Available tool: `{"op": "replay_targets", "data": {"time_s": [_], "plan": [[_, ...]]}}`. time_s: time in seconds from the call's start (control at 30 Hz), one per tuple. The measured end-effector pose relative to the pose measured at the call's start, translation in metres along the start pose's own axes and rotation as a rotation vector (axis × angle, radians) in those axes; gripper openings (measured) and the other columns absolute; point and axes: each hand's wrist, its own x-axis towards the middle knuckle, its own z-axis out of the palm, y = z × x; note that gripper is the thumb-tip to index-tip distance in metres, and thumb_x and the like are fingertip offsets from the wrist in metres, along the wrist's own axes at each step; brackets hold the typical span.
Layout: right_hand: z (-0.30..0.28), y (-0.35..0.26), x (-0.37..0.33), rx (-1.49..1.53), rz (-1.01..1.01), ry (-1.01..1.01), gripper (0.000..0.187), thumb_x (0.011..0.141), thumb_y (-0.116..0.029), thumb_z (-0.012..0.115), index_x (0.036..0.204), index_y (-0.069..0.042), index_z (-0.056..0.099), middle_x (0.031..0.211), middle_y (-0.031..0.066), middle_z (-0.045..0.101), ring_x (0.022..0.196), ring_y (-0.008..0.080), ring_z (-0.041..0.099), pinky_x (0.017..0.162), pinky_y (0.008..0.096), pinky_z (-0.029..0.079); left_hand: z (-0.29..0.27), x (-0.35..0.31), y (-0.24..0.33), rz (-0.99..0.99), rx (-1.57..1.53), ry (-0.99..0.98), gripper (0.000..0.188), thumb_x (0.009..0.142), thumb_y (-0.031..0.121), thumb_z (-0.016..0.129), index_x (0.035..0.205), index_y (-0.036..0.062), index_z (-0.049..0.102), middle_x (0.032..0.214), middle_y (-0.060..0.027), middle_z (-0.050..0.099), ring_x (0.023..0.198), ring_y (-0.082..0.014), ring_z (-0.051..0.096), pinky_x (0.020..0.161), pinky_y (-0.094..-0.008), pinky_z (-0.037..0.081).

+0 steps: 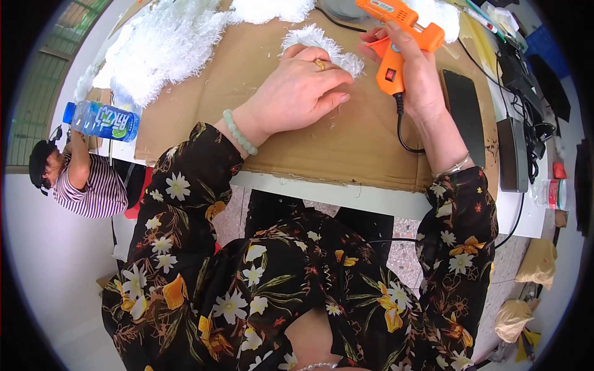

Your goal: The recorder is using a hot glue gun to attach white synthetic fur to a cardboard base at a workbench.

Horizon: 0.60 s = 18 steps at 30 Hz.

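Note:
An orange hot glue gun point(391, 62) is gripped in my right hand point(422, 83), with its nozzle end up and to the right and a black cord trailing from its handle. My left hand point(300, 86) has its fingers curled over the near side of a small white fluffy piece point(315, 40). Parts of that piece and some fingertips are hidden beneath the hand. The piece lies on a brown cardboard sheet point(284, 148), to the left of the glue gun and apart from it.
Large white fluffy heaps point(164, 55) cover the far left. A drink bottle point(102, 121) stands at the left edge. A black phone point(464, 114) and a dark power box point(513, 154) lie right of my right forearm, among cables. Another person point(90, 185) in stripes is at far left.

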Motion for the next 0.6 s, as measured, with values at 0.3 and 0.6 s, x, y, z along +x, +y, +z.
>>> {"op": "replay_targets", "data": {"time_s": [0.3, 0.6], "plan": [[-0.001, 0.013, 0.001, -0.100, 0.149, -0.114, 0.023, 0.090, -0.024, 0.051, 0.091, -0.001, 0.057, 0.094, 0.0110, 0.061, 0.090, 0.0160, 0.056, 0.081, 0.0286, 0.046, -0.001, 0.000, 0.006, 0.049, 0.034, -0.059, 0.025, 0.076, 0.023, 0.064, 0.095, 0.0072, 0.061, 0.074, -0.0043, 0.063, 0.081, -0.0213, 0.057, 0.085, -0.0364, 0.037], [0.000, 0.007, 0.005, -0.053, 0.065, -0.112, 0.024, 0.090, -0.022, 0.051, 0.093, 0.001, 0.056, 0.094, 0.0108, 0.058, 0.094, 0.0224, 0.057, 0.082, 0.0398, 0.051, 0.002, 0.001, 0.011, 0.074, 0.096, -0.059, 0.024, 0.078, 0.027, 0.062, 0.093, 0.0089, 0.060, 0.078, -0.0035, 0.063, 0.079, -0.0203, 0.058, 0.086, -0.0357, 0.037]]}}
